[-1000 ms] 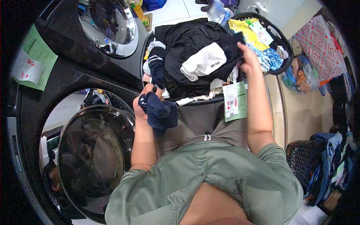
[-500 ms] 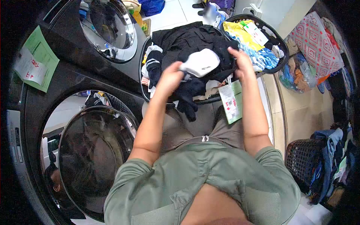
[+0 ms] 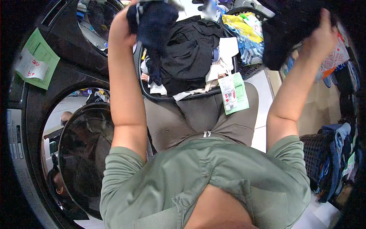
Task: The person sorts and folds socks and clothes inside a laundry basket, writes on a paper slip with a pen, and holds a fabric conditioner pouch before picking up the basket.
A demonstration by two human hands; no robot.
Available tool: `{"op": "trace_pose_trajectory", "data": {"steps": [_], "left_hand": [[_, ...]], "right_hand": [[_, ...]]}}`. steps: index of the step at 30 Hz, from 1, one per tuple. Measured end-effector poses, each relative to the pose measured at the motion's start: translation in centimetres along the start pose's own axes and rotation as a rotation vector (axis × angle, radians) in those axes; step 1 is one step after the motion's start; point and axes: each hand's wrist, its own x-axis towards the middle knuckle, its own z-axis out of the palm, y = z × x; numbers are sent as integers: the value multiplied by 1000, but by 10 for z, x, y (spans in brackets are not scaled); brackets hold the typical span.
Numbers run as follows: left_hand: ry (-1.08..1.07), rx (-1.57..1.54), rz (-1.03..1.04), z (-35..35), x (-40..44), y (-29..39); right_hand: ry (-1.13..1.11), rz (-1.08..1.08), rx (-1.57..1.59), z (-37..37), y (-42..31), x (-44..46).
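Right in front of the person's gray-brown trousers [image 3: 164,124] sits a black plastic laundry basket [image 3: 202,95] heaped with clothes, and both hands are up off it now. Half a second ago they were down at the pile, left hand by a white sock with dark lettering; now they're spread wide, each with its own load. The left hand [image 3: 122,27] has its fingers closed on a bunch of dark navy knit fabric [image 3: 158,24], looks like socks, hanging over the basket's left side. The right hand [image 3: 322,40] is way out to the right, clamped on a limp black cloth [image 3: 284,36]; it's blurry, so no clue what garment that is. The lettered sock no longer lies on top of the pile, and I can't tell where it ended up. A big crumpled black garment [image 3: 190,57] fills the basket's middle, with a plain white cloth [image 3: 228,47] at its right edge and a green paper slip [image 3: 240,91] hanging off the front. So as I read it, the dark stuff is now split between two hands, navy bunch apart from black cloth, and most of the heap's left in the basket.
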Motion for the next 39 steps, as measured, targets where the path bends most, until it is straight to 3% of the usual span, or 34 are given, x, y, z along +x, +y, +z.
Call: {"op": "trace_pose_trajectory", "data": {"steps": [2, 3, 4, 6, 7, 8, 10, 11, 12, 14, 17, 18, 20, 22, 24, 26, 27, 29, 32, 36, 37, 39], "left_hand": [[-10, -61, -73, 29, 15, 5], [8, 74, 27, 36, 23, 0], [-20, 195, -68, 34, 29, -8], [401, 676, -448, 44, 31, -43], [190, 999, -513, 25, 30, -64], [-37, 1316, -551, -4, 30, -85], [77, 1672, -616, -57, 20, -126], [183, 1377, -659, -56, 11, -124], [230, 1186, -516, -64, 4, -123], [251, 1177, -401, -93, 6, -120], [401, 1315, -372, -72, 0, -106], [446, 1546, -213, -61, -1, -104], [585, 1959, 414, -2, -14, -112], [254, 1722, 681, 52, -30, -143], [-185, 1690, 538, 96, -58, -194], [-363, 1793, 338, 129, -97, -240], [-368, 1791, 337, 131, -103, -255], [-383, 1883, 157, 131, -113, -277], [-287, 2039, 252, 116, -111, -301], [-382, 2022, 302, 118, -112, -293], [-413, 2010, 220, 118, -111, -291], [-385, 2103, 314, 114, -110, -300]], "right_hand": [[167, 43, 113, -25, -10, 9], [161, 26, 46, -33, -17, 12], [166, 25, 36, -42, -19, 12], [14, 291, -192, -65, -20, 10], [-51, 320, -141, -75, -17, 2], [-32, 518, -269, -91, -18, -4], [10, 634, -163, -115, -18, -20], [18, 638, -169, -130, -16, -28], [57, 711, -78, -147, -14, -36], [108, 805, -5, -181, -6, -55], [24, 1034, 294, -214, 0, -90], [79, 1070, 308, -208, -5, -105], [48, 1189, 391, -217, -7, -126], [134, 1241, 484, -223, -8, -146], [158, 1260, 551, -216, -15, -159], [209, 1280, 601, -224, -6, -171], [107, 1304, 682, -224, -7, -175], [148, 1312, 728, -219, -10, -182], [206, 1306, 827, -227, -8, -194], [254, 1254, 1056, -224, -9, -203], [274, 1229, 1070, -219, -13, -204], [133, 1227, 1306, -231, -3, -209]]}}
